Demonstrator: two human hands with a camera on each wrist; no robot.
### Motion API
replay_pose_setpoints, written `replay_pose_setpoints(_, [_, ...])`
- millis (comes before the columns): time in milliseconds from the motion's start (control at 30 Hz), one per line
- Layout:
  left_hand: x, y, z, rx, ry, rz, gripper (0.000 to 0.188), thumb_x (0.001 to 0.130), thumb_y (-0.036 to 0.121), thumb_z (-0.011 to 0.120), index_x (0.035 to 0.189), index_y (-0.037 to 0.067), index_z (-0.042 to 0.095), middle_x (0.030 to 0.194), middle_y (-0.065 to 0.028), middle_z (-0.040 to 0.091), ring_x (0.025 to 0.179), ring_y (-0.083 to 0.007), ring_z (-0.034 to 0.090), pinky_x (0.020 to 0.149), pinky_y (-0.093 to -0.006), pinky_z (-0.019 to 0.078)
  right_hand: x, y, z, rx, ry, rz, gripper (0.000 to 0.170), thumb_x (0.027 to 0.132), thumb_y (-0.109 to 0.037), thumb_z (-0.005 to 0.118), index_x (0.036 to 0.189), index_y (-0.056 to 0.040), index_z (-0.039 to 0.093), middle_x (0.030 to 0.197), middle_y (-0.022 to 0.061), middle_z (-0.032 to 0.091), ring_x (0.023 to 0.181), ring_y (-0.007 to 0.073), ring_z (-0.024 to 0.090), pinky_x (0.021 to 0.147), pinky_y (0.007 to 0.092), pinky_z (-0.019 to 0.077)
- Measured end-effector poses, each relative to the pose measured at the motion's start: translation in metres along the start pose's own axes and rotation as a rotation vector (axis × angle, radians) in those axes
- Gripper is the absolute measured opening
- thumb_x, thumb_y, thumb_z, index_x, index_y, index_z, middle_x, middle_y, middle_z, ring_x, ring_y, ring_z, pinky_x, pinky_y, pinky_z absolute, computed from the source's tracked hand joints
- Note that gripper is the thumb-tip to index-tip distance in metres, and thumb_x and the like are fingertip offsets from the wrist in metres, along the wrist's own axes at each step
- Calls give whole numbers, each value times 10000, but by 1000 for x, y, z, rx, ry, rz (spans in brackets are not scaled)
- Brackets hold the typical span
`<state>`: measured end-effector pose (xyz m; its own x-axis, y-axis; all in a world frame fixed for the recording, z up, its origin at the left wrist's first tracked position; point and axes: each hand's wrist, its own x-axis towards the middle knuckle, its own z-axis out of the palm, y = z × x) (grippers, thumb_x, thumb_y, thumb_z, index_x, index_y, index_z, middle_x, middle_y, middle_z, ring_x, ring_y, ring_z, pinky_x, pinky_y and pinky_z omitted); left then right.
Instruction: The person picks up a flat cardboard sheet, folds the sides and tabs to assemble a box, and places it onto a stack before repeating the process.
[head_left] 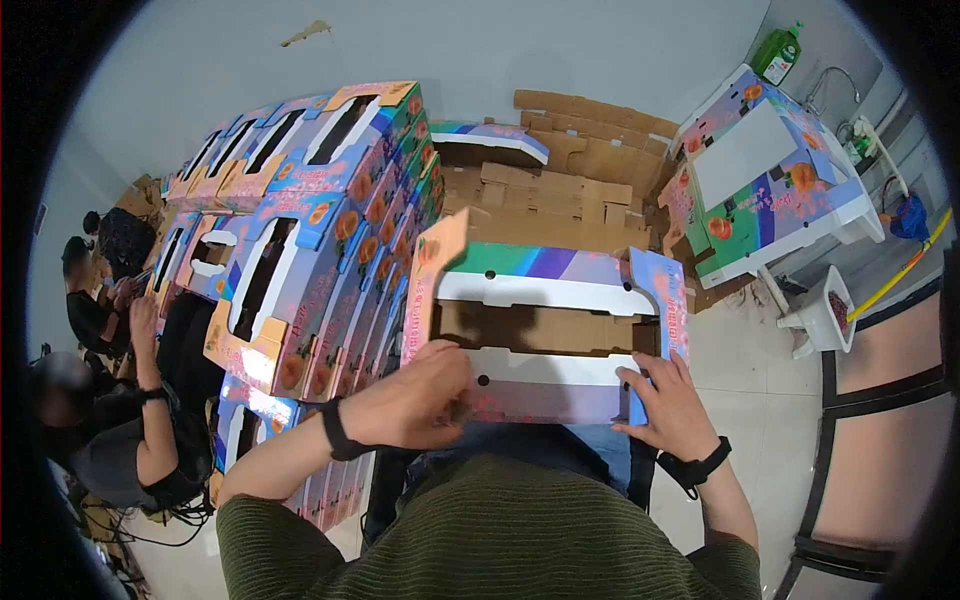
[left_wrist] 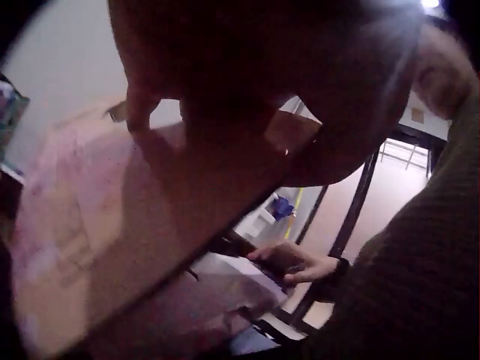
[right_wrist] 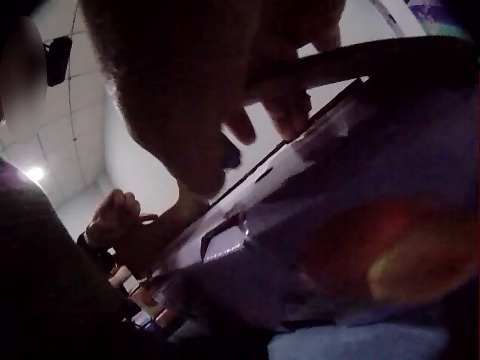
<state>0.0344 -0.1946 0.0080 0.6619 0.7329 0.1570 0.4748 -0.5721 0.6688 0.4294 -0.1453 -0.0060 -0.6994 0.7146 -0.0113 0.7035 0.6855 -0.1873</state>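
Note:
A printed cardboard box (head_left: 545, 400) with a long opening across its top stands in front of the person's body. At its near left corner the left hand (head_left: 425, 398) has bent fingers on the cardboard; in the left wrist view that hand (left_wrist: 262, 82) is dark above the box's side panel (left_wrist: 112, 240). The right hand (head_left: 672, 405) grips the near right corner, fingers spread over the top and thumb on the near side. In the right wrist view, the right hand (right_wrist: 187, 90) lies along the box's top edge, above a side with printed fruit (right_wrist: 420, 262).
Stacked printed boxes (head_left: 320, 290) rise at the left, with two seated people (head_left: 110, 430) beyond. Behind the box lies a large brown cardboard container (head_left: 560, 190). At the right are a printed panel (head_left: 745, 215) over a sink, a white basin (head_left: 825, 315) and a yellow hose (head_left: 900, 275).

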Motion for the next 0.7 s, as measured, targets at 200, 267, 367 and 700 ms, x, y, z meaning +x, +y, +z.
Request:
replay_pose_setpoints(200, [-59, 12, -48, 139, 221, -214, 245, 770, 142, 706, 936, 85, 535, 1121, -134, 546, 1073, -329, 554, 1128, -512, 341, -38, 32, 5, 490, 516, 188, 490, 833, -109, 743, 1259, -52, 509, 1401, 197, 568, 1328, 356, 525, 1158, 486, 374])
replay_pose_setpoints(267, [-86, 9, -49, 99, 344, -353, 262, 785, 149, 686, 1001, 75, 555, 1205, -133, 540, 1087, -295, 560, 1099, -470, 371, -61, 50, 11, 586, 703, 357, 478, 900, -143, 687, 1330, -49, 499, 1378, 170, 579, 1313, 314, 539, 1137, 459, 400])
replay_pose_setpoints(367, [-128, -5, -41, -159, 481, -638, 326, 823, 141, 615, 1138, 66, 579, 1302, -95, 530, 1090, -220, 578, 1025, -381, 426, -102, 87, 38, 883, 915, 666, 421, 1003, -222, 615, 1371, -53, 502, 1355, 123, 588, 1255, 258, 581, 1077, 426, 464])
replay_pose_setpoints(700, [-154, -22, -30, -905, 598, -937, 516, 776, -21, 480, 1269, 114, 544, 1055, -8, 587, 869, -100, 559, 753, -251, 466, -170, 149, 112, 1594, 1085, 840, 444, 1062, -369, 559, 1334, -19, 564, 1323, 87, 634, 1205, 210, 621, 990, 380, 536])
